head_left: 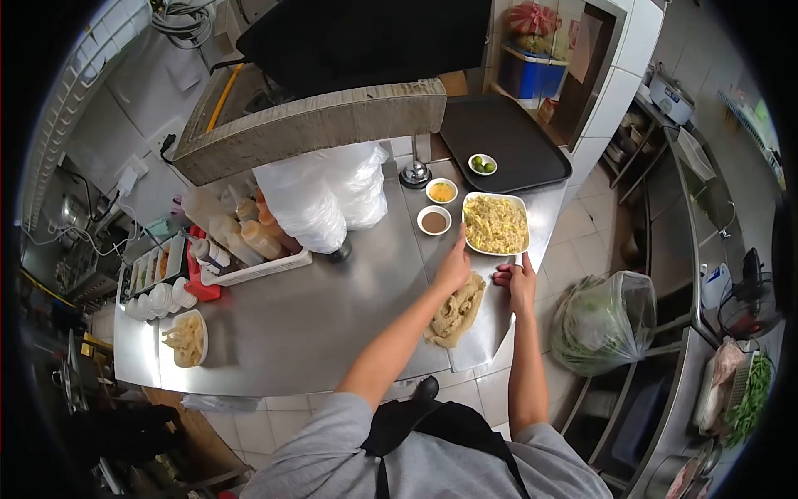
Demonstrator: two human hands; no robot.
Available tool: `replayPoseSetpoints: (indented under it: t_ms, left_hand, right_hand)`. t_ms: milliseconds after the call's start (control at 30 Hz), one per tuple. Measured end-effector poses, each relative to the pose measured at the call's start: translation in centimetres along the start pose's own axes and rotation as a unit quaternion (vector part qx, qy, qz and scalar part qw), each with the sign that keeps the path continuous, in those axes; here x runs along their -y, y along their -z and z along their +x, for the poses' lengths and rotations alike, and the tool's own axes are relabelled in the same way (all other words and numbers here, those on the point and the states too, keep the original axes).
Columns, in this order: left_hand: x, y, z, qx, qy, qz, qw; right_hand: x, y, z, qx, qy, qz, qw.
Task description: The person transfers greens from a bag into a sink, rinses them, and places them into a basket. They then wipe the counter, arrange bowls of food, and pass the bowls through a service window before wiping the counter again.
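A white dish (496, 253) of yellow-flecked food (496, 223) stands on the steel tabletop (374, 287). At its left near edge, the left hand (453, 264) touches it, its fingers partly hidden; how tightly they close I cannot tell. At its right near corner, the right hand (519, 284) has its fingers spread wide, one fingertip at the rim. A crumpled beige cloth (457, 312) lies on the dish's near side. Left of the dish stand a brown sauce bowl (434, 234) and, farther back, an orange sauce bowl (441, 203); beyond it lies a black tray (507, 125).
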State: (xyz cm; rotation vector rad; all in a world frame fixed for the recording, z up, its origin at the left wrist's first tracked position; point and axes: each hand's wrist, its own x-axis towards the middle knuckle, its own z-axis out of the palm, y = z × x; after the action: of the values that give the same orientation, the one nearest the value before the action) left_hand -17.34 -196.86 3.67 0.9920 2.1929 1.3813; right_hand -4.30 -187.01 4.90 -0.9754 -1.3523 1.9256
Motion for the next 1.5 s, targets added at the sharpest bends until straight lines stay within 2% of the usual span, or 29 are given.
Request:
replayPoseSetpoints:
  t_ms: [100,167,200,267,333,400,433,500,533,633,733,800,833,867,900,933,1000,1033,1067,1100,1167,1200,1233,1267,1300,1333,1400,1433,1500]
  left_hand:
    - [-1.5,0.8,-2.5,0.007,0.021,0.071,0.997]
    - [-1.8,1.5,-4.7,0.020,-0.072,0.112,0.991]
    - [-1.9,1.8,-5.6,0.016,-0.065,0.114,0.991]
    - [-2.1,2.1,-7.4,0.002,-0.101,0.125,0.987]
    - [-1.6,2.6,-8.8,-0.025,-0.112,0.150,0.982]
    - [-1.0,3.8,-10.3,-0.066,-0.111,0.139,0.982]
    - [-0.6,4.3,-10.7,-0.061,-0.075,0.126,0.987]
    - [0.0,4.8,-10.9,-0.059,-0.077,0.138,0.986]
    - [0.0,5.3,-10.6,-0.064,-0.087,0.151,0.983]
    - [-0.6,6.7,-11.2,-0.070,-0.083,0.177,0.978]
    - [0.3,9.0,-14.5,-0.090,-0.064,0.229,0.967]
    - [1.3,10.4,-18.0,-0.093,-0.059,0.162,0.981]
    - [1.4,11.0,-19.4,-0.102,-0.049,0.167,0.979]
    - [1.3,11.4,-20.5,-0.147,-0.038,0.068,0.986]
    - [1.4,12.2,-21.3,-0.190,-0.031,-0.031,0.981]
    - [1.5,13.9,-22.4,-0.196,-0.028,-0.032,0.980]
    - [2.3,19.0,-25.3,-0.185,-0.014,-0.041,0.982]
    - [4.3,21.3,-26.8,-0.185,-0.002,-0.074,0.980]
    - [4.1,24.6,-28.9,-0.166,0.045,-0.084,0.982]
    - [5.2,27.8,-31.3,-0.160,0.040,0.035,0.986]
    - [7.5,32.7,-36.0,-0.296,-0.046,0.105,0.948]
    - [8.5,35.2,-38.5,-0.352,0.047,0.081,0.931]
    - [9.6,38.2,-40.6,-0.402,0.138,0.059,0.903]
    - [12.2,41.4,-42.1,-0.480,0.169,0.031,0.860]
    - [15.0,43.6,-43.7,-0.553,0.206,-0.001,0.808]
    - [16.5,45.8,-44.7,-0.548,0.210,-0.003,0.810]
    - [18.7,49.5,-44.4,-0.499,0.230,-0.170,0.818]
    - [19.4,50.8,-44.1,-0.500,0.231,-0.179,0.815]
    - [20.3,53.2,-43.6,-0.372,0.249,-0.194,0.873]
  right_hand:
    - [0.1,-0.2,-0.3,-0.008,-0.014,0.023,1.000]
    - [-0.4,-0.5,-0.6,-0.040,0.008,0.035,0.999]
    - [-0.8,-0.8,-1.0,-0.033,0.003,0.034,0.999]
    - [-0.9,-1.6,-2.9,-0.049,0.087,-0.072,0.992]
    - [-0.8,-3.4,-7.6,-0.051,0.166,-0.229,0.958]
    - [-3.6,-4.7,-10.6,0.017,0.343,-0.374,0.862]
    - [-3.5,-5.6,-11.2,0.021,0.340,-0.374,0.863]
    - [-2.6,-6.6,-12.3,0.054,0.282,-0.498,0.819]
    - [-2.8,-6.9,-11.9,0.055,0.284,-0.496,0.818]
    - [-4.7,-8.3,-10.0,0.063,0.318,-0.484,0.812]
    - [-5.3,-10.7,-13.1,0.083,0.369,-0.486,0.788]
    - [-5.3,-11.8,-14.1,0.132,0.255,-0.305,0.908]
    - [-5.6,-13.4,-14.9,0.136,0.114,-0.128,0.976]
    - [-6.1,-15.1,-16.2,0.146,0.110,-0.128,0.975]
    - [-6.8,-17.2,-17.8,0.167,0.079,-0.049,0.982]
    - [-7.1,-19.3,-19.5,0.185,0.047,0.028,0.981]
    - [-7.5,-22.9,-21.4,0.224,0.047,0.004,0.974]
    - [-7.3,-25.0,-22.3,0.289,0.058,-0.158,0.943]
    - [-7.2,-27.5,-23.0,0.345,0.071,-0.311,0.883]
    - [-7.5,-30.4,-23.7,0.347,0.073,-0.307,0.883]
    - [-8.1,-36.2,-25.2,0.362,0.162,-0.418,0.817]
    - [-8.6,-38.5,-25.6,0.358,0.161,-0.415,0.821]
    - [-9.4,-40.8,-25.7,0.323,0.357,-0.392,0.784]
    - [-10.2,-42.9,-25.8,0.270,0.538,-0.354,0.715]
    - [-11.6,-44.0,-25.9,0.267,0.534,-0.357,0.719]
    - [-13.1,-44.8,-25.8,0.229,0.488,-0.400,0.741]
    - [-14.1,-45.4,-25.9,0.194,0.443,-0.454,0.748]
    - [-13.9,-45.9,-26.0,0.223,0.400,-0.480,0.748]
    - [-12.9,-47.6,-26.9,0.251,0.356,-0.508,0.743]
